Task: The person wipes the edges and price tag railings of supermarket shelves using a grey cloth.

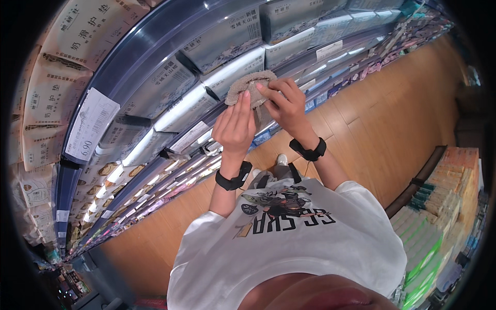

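Observation:
A folded grey-brown terry cloth [251, 86] is held up in front of the shop shelves, with a loose end hanging below it. My left hand [235, 126] holds its near left part, fingers straight and close together over the fabric. On the right side, my right hand [286, 101] pinches the cloth between thumb and bent fingers. The fingertips of both hands almost meet at its middle. Just behind the cloth stand grey-blue printed packages [223, 37] in rows on the shelf.
A dark shelf edge [116, 54] curves across the left, bearing a price label [91, 124]. Beige packages [50, 91] fill the far left. Wooden floor [372, 112] lies below. Stacked goods [434, 217] stand at the right, behind a dark rail [418, 180].

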Demonstrator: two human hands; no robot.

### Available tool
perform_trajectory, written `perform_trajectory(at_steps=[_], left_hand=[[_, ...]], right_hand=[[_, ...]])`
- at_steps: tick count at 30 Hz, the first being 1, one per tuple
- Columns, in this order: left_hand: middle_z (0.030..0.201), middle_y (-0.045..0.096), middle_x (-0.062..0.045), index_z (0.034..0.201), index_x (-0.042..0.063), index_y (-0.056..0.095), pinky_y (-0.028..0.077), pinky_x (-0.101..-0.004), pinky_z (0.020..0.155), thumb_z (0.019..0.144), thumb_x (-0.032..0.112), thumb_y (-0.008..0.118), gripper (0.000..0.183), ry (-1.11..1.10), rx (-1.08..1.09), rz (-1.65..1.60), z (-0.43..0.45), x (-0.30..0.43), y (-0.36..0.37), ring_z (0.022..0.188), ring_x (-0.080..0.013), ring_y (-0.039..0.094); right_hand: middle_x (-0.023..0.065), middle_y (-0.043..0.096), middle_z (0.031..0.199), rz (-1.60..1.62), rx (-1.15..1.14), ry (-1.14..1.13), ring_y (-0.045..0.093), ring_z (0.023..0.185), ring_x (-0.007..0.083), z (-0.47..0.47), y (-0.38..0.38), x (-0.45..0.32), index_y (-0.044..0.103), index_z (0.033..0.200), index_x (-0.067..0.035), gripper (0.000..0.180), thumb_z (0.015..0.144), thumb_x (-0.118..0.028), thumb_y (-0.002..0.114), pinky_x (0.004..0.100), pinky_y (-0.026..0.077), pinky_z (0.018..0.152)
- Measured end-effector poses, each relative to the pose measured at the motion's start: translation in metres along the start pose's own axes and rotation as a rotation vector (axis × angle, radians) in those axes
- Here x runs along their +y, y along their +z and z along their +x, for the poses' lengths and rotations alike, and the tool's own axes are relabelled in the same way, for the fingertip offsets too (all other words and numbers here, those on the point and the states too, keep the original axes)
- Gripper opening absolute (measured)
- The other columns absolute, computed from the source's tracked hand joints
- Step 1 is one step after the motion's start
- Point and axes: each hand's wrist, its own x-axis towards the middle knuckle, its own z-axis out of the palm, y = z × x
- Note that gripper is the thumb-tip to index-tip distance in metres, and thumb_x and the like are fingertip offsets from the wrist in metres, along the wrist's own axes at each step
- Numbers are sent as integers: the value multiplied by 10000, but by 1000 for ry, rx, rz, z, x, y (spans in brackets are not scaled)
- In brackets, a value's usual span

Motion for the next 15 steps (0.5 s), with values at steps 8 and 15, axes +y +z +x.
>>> perform_trajectory(at_steps=[8,15], left_hand=[[993,731,-133,1118,-13,702,559,-328,723,774,-37,672,346,-60,30,50,-19,-19,-41,844,-264,716],[987,728,-150,1129,1,707,561,-350,743,759,-50,657,377,-200,114,133,-46,-42,-90,874,-290,715]], right_hand=[[28,620,873,42,-53,-71,586,759,224,1,29,-39,724,1078,-127,449,636,-44,721,326,504,604],[4,614,875,139,-108,-113,553,721,201,0,63,-97,720,1101,-129,455,652,-57,718,298,479,565]])
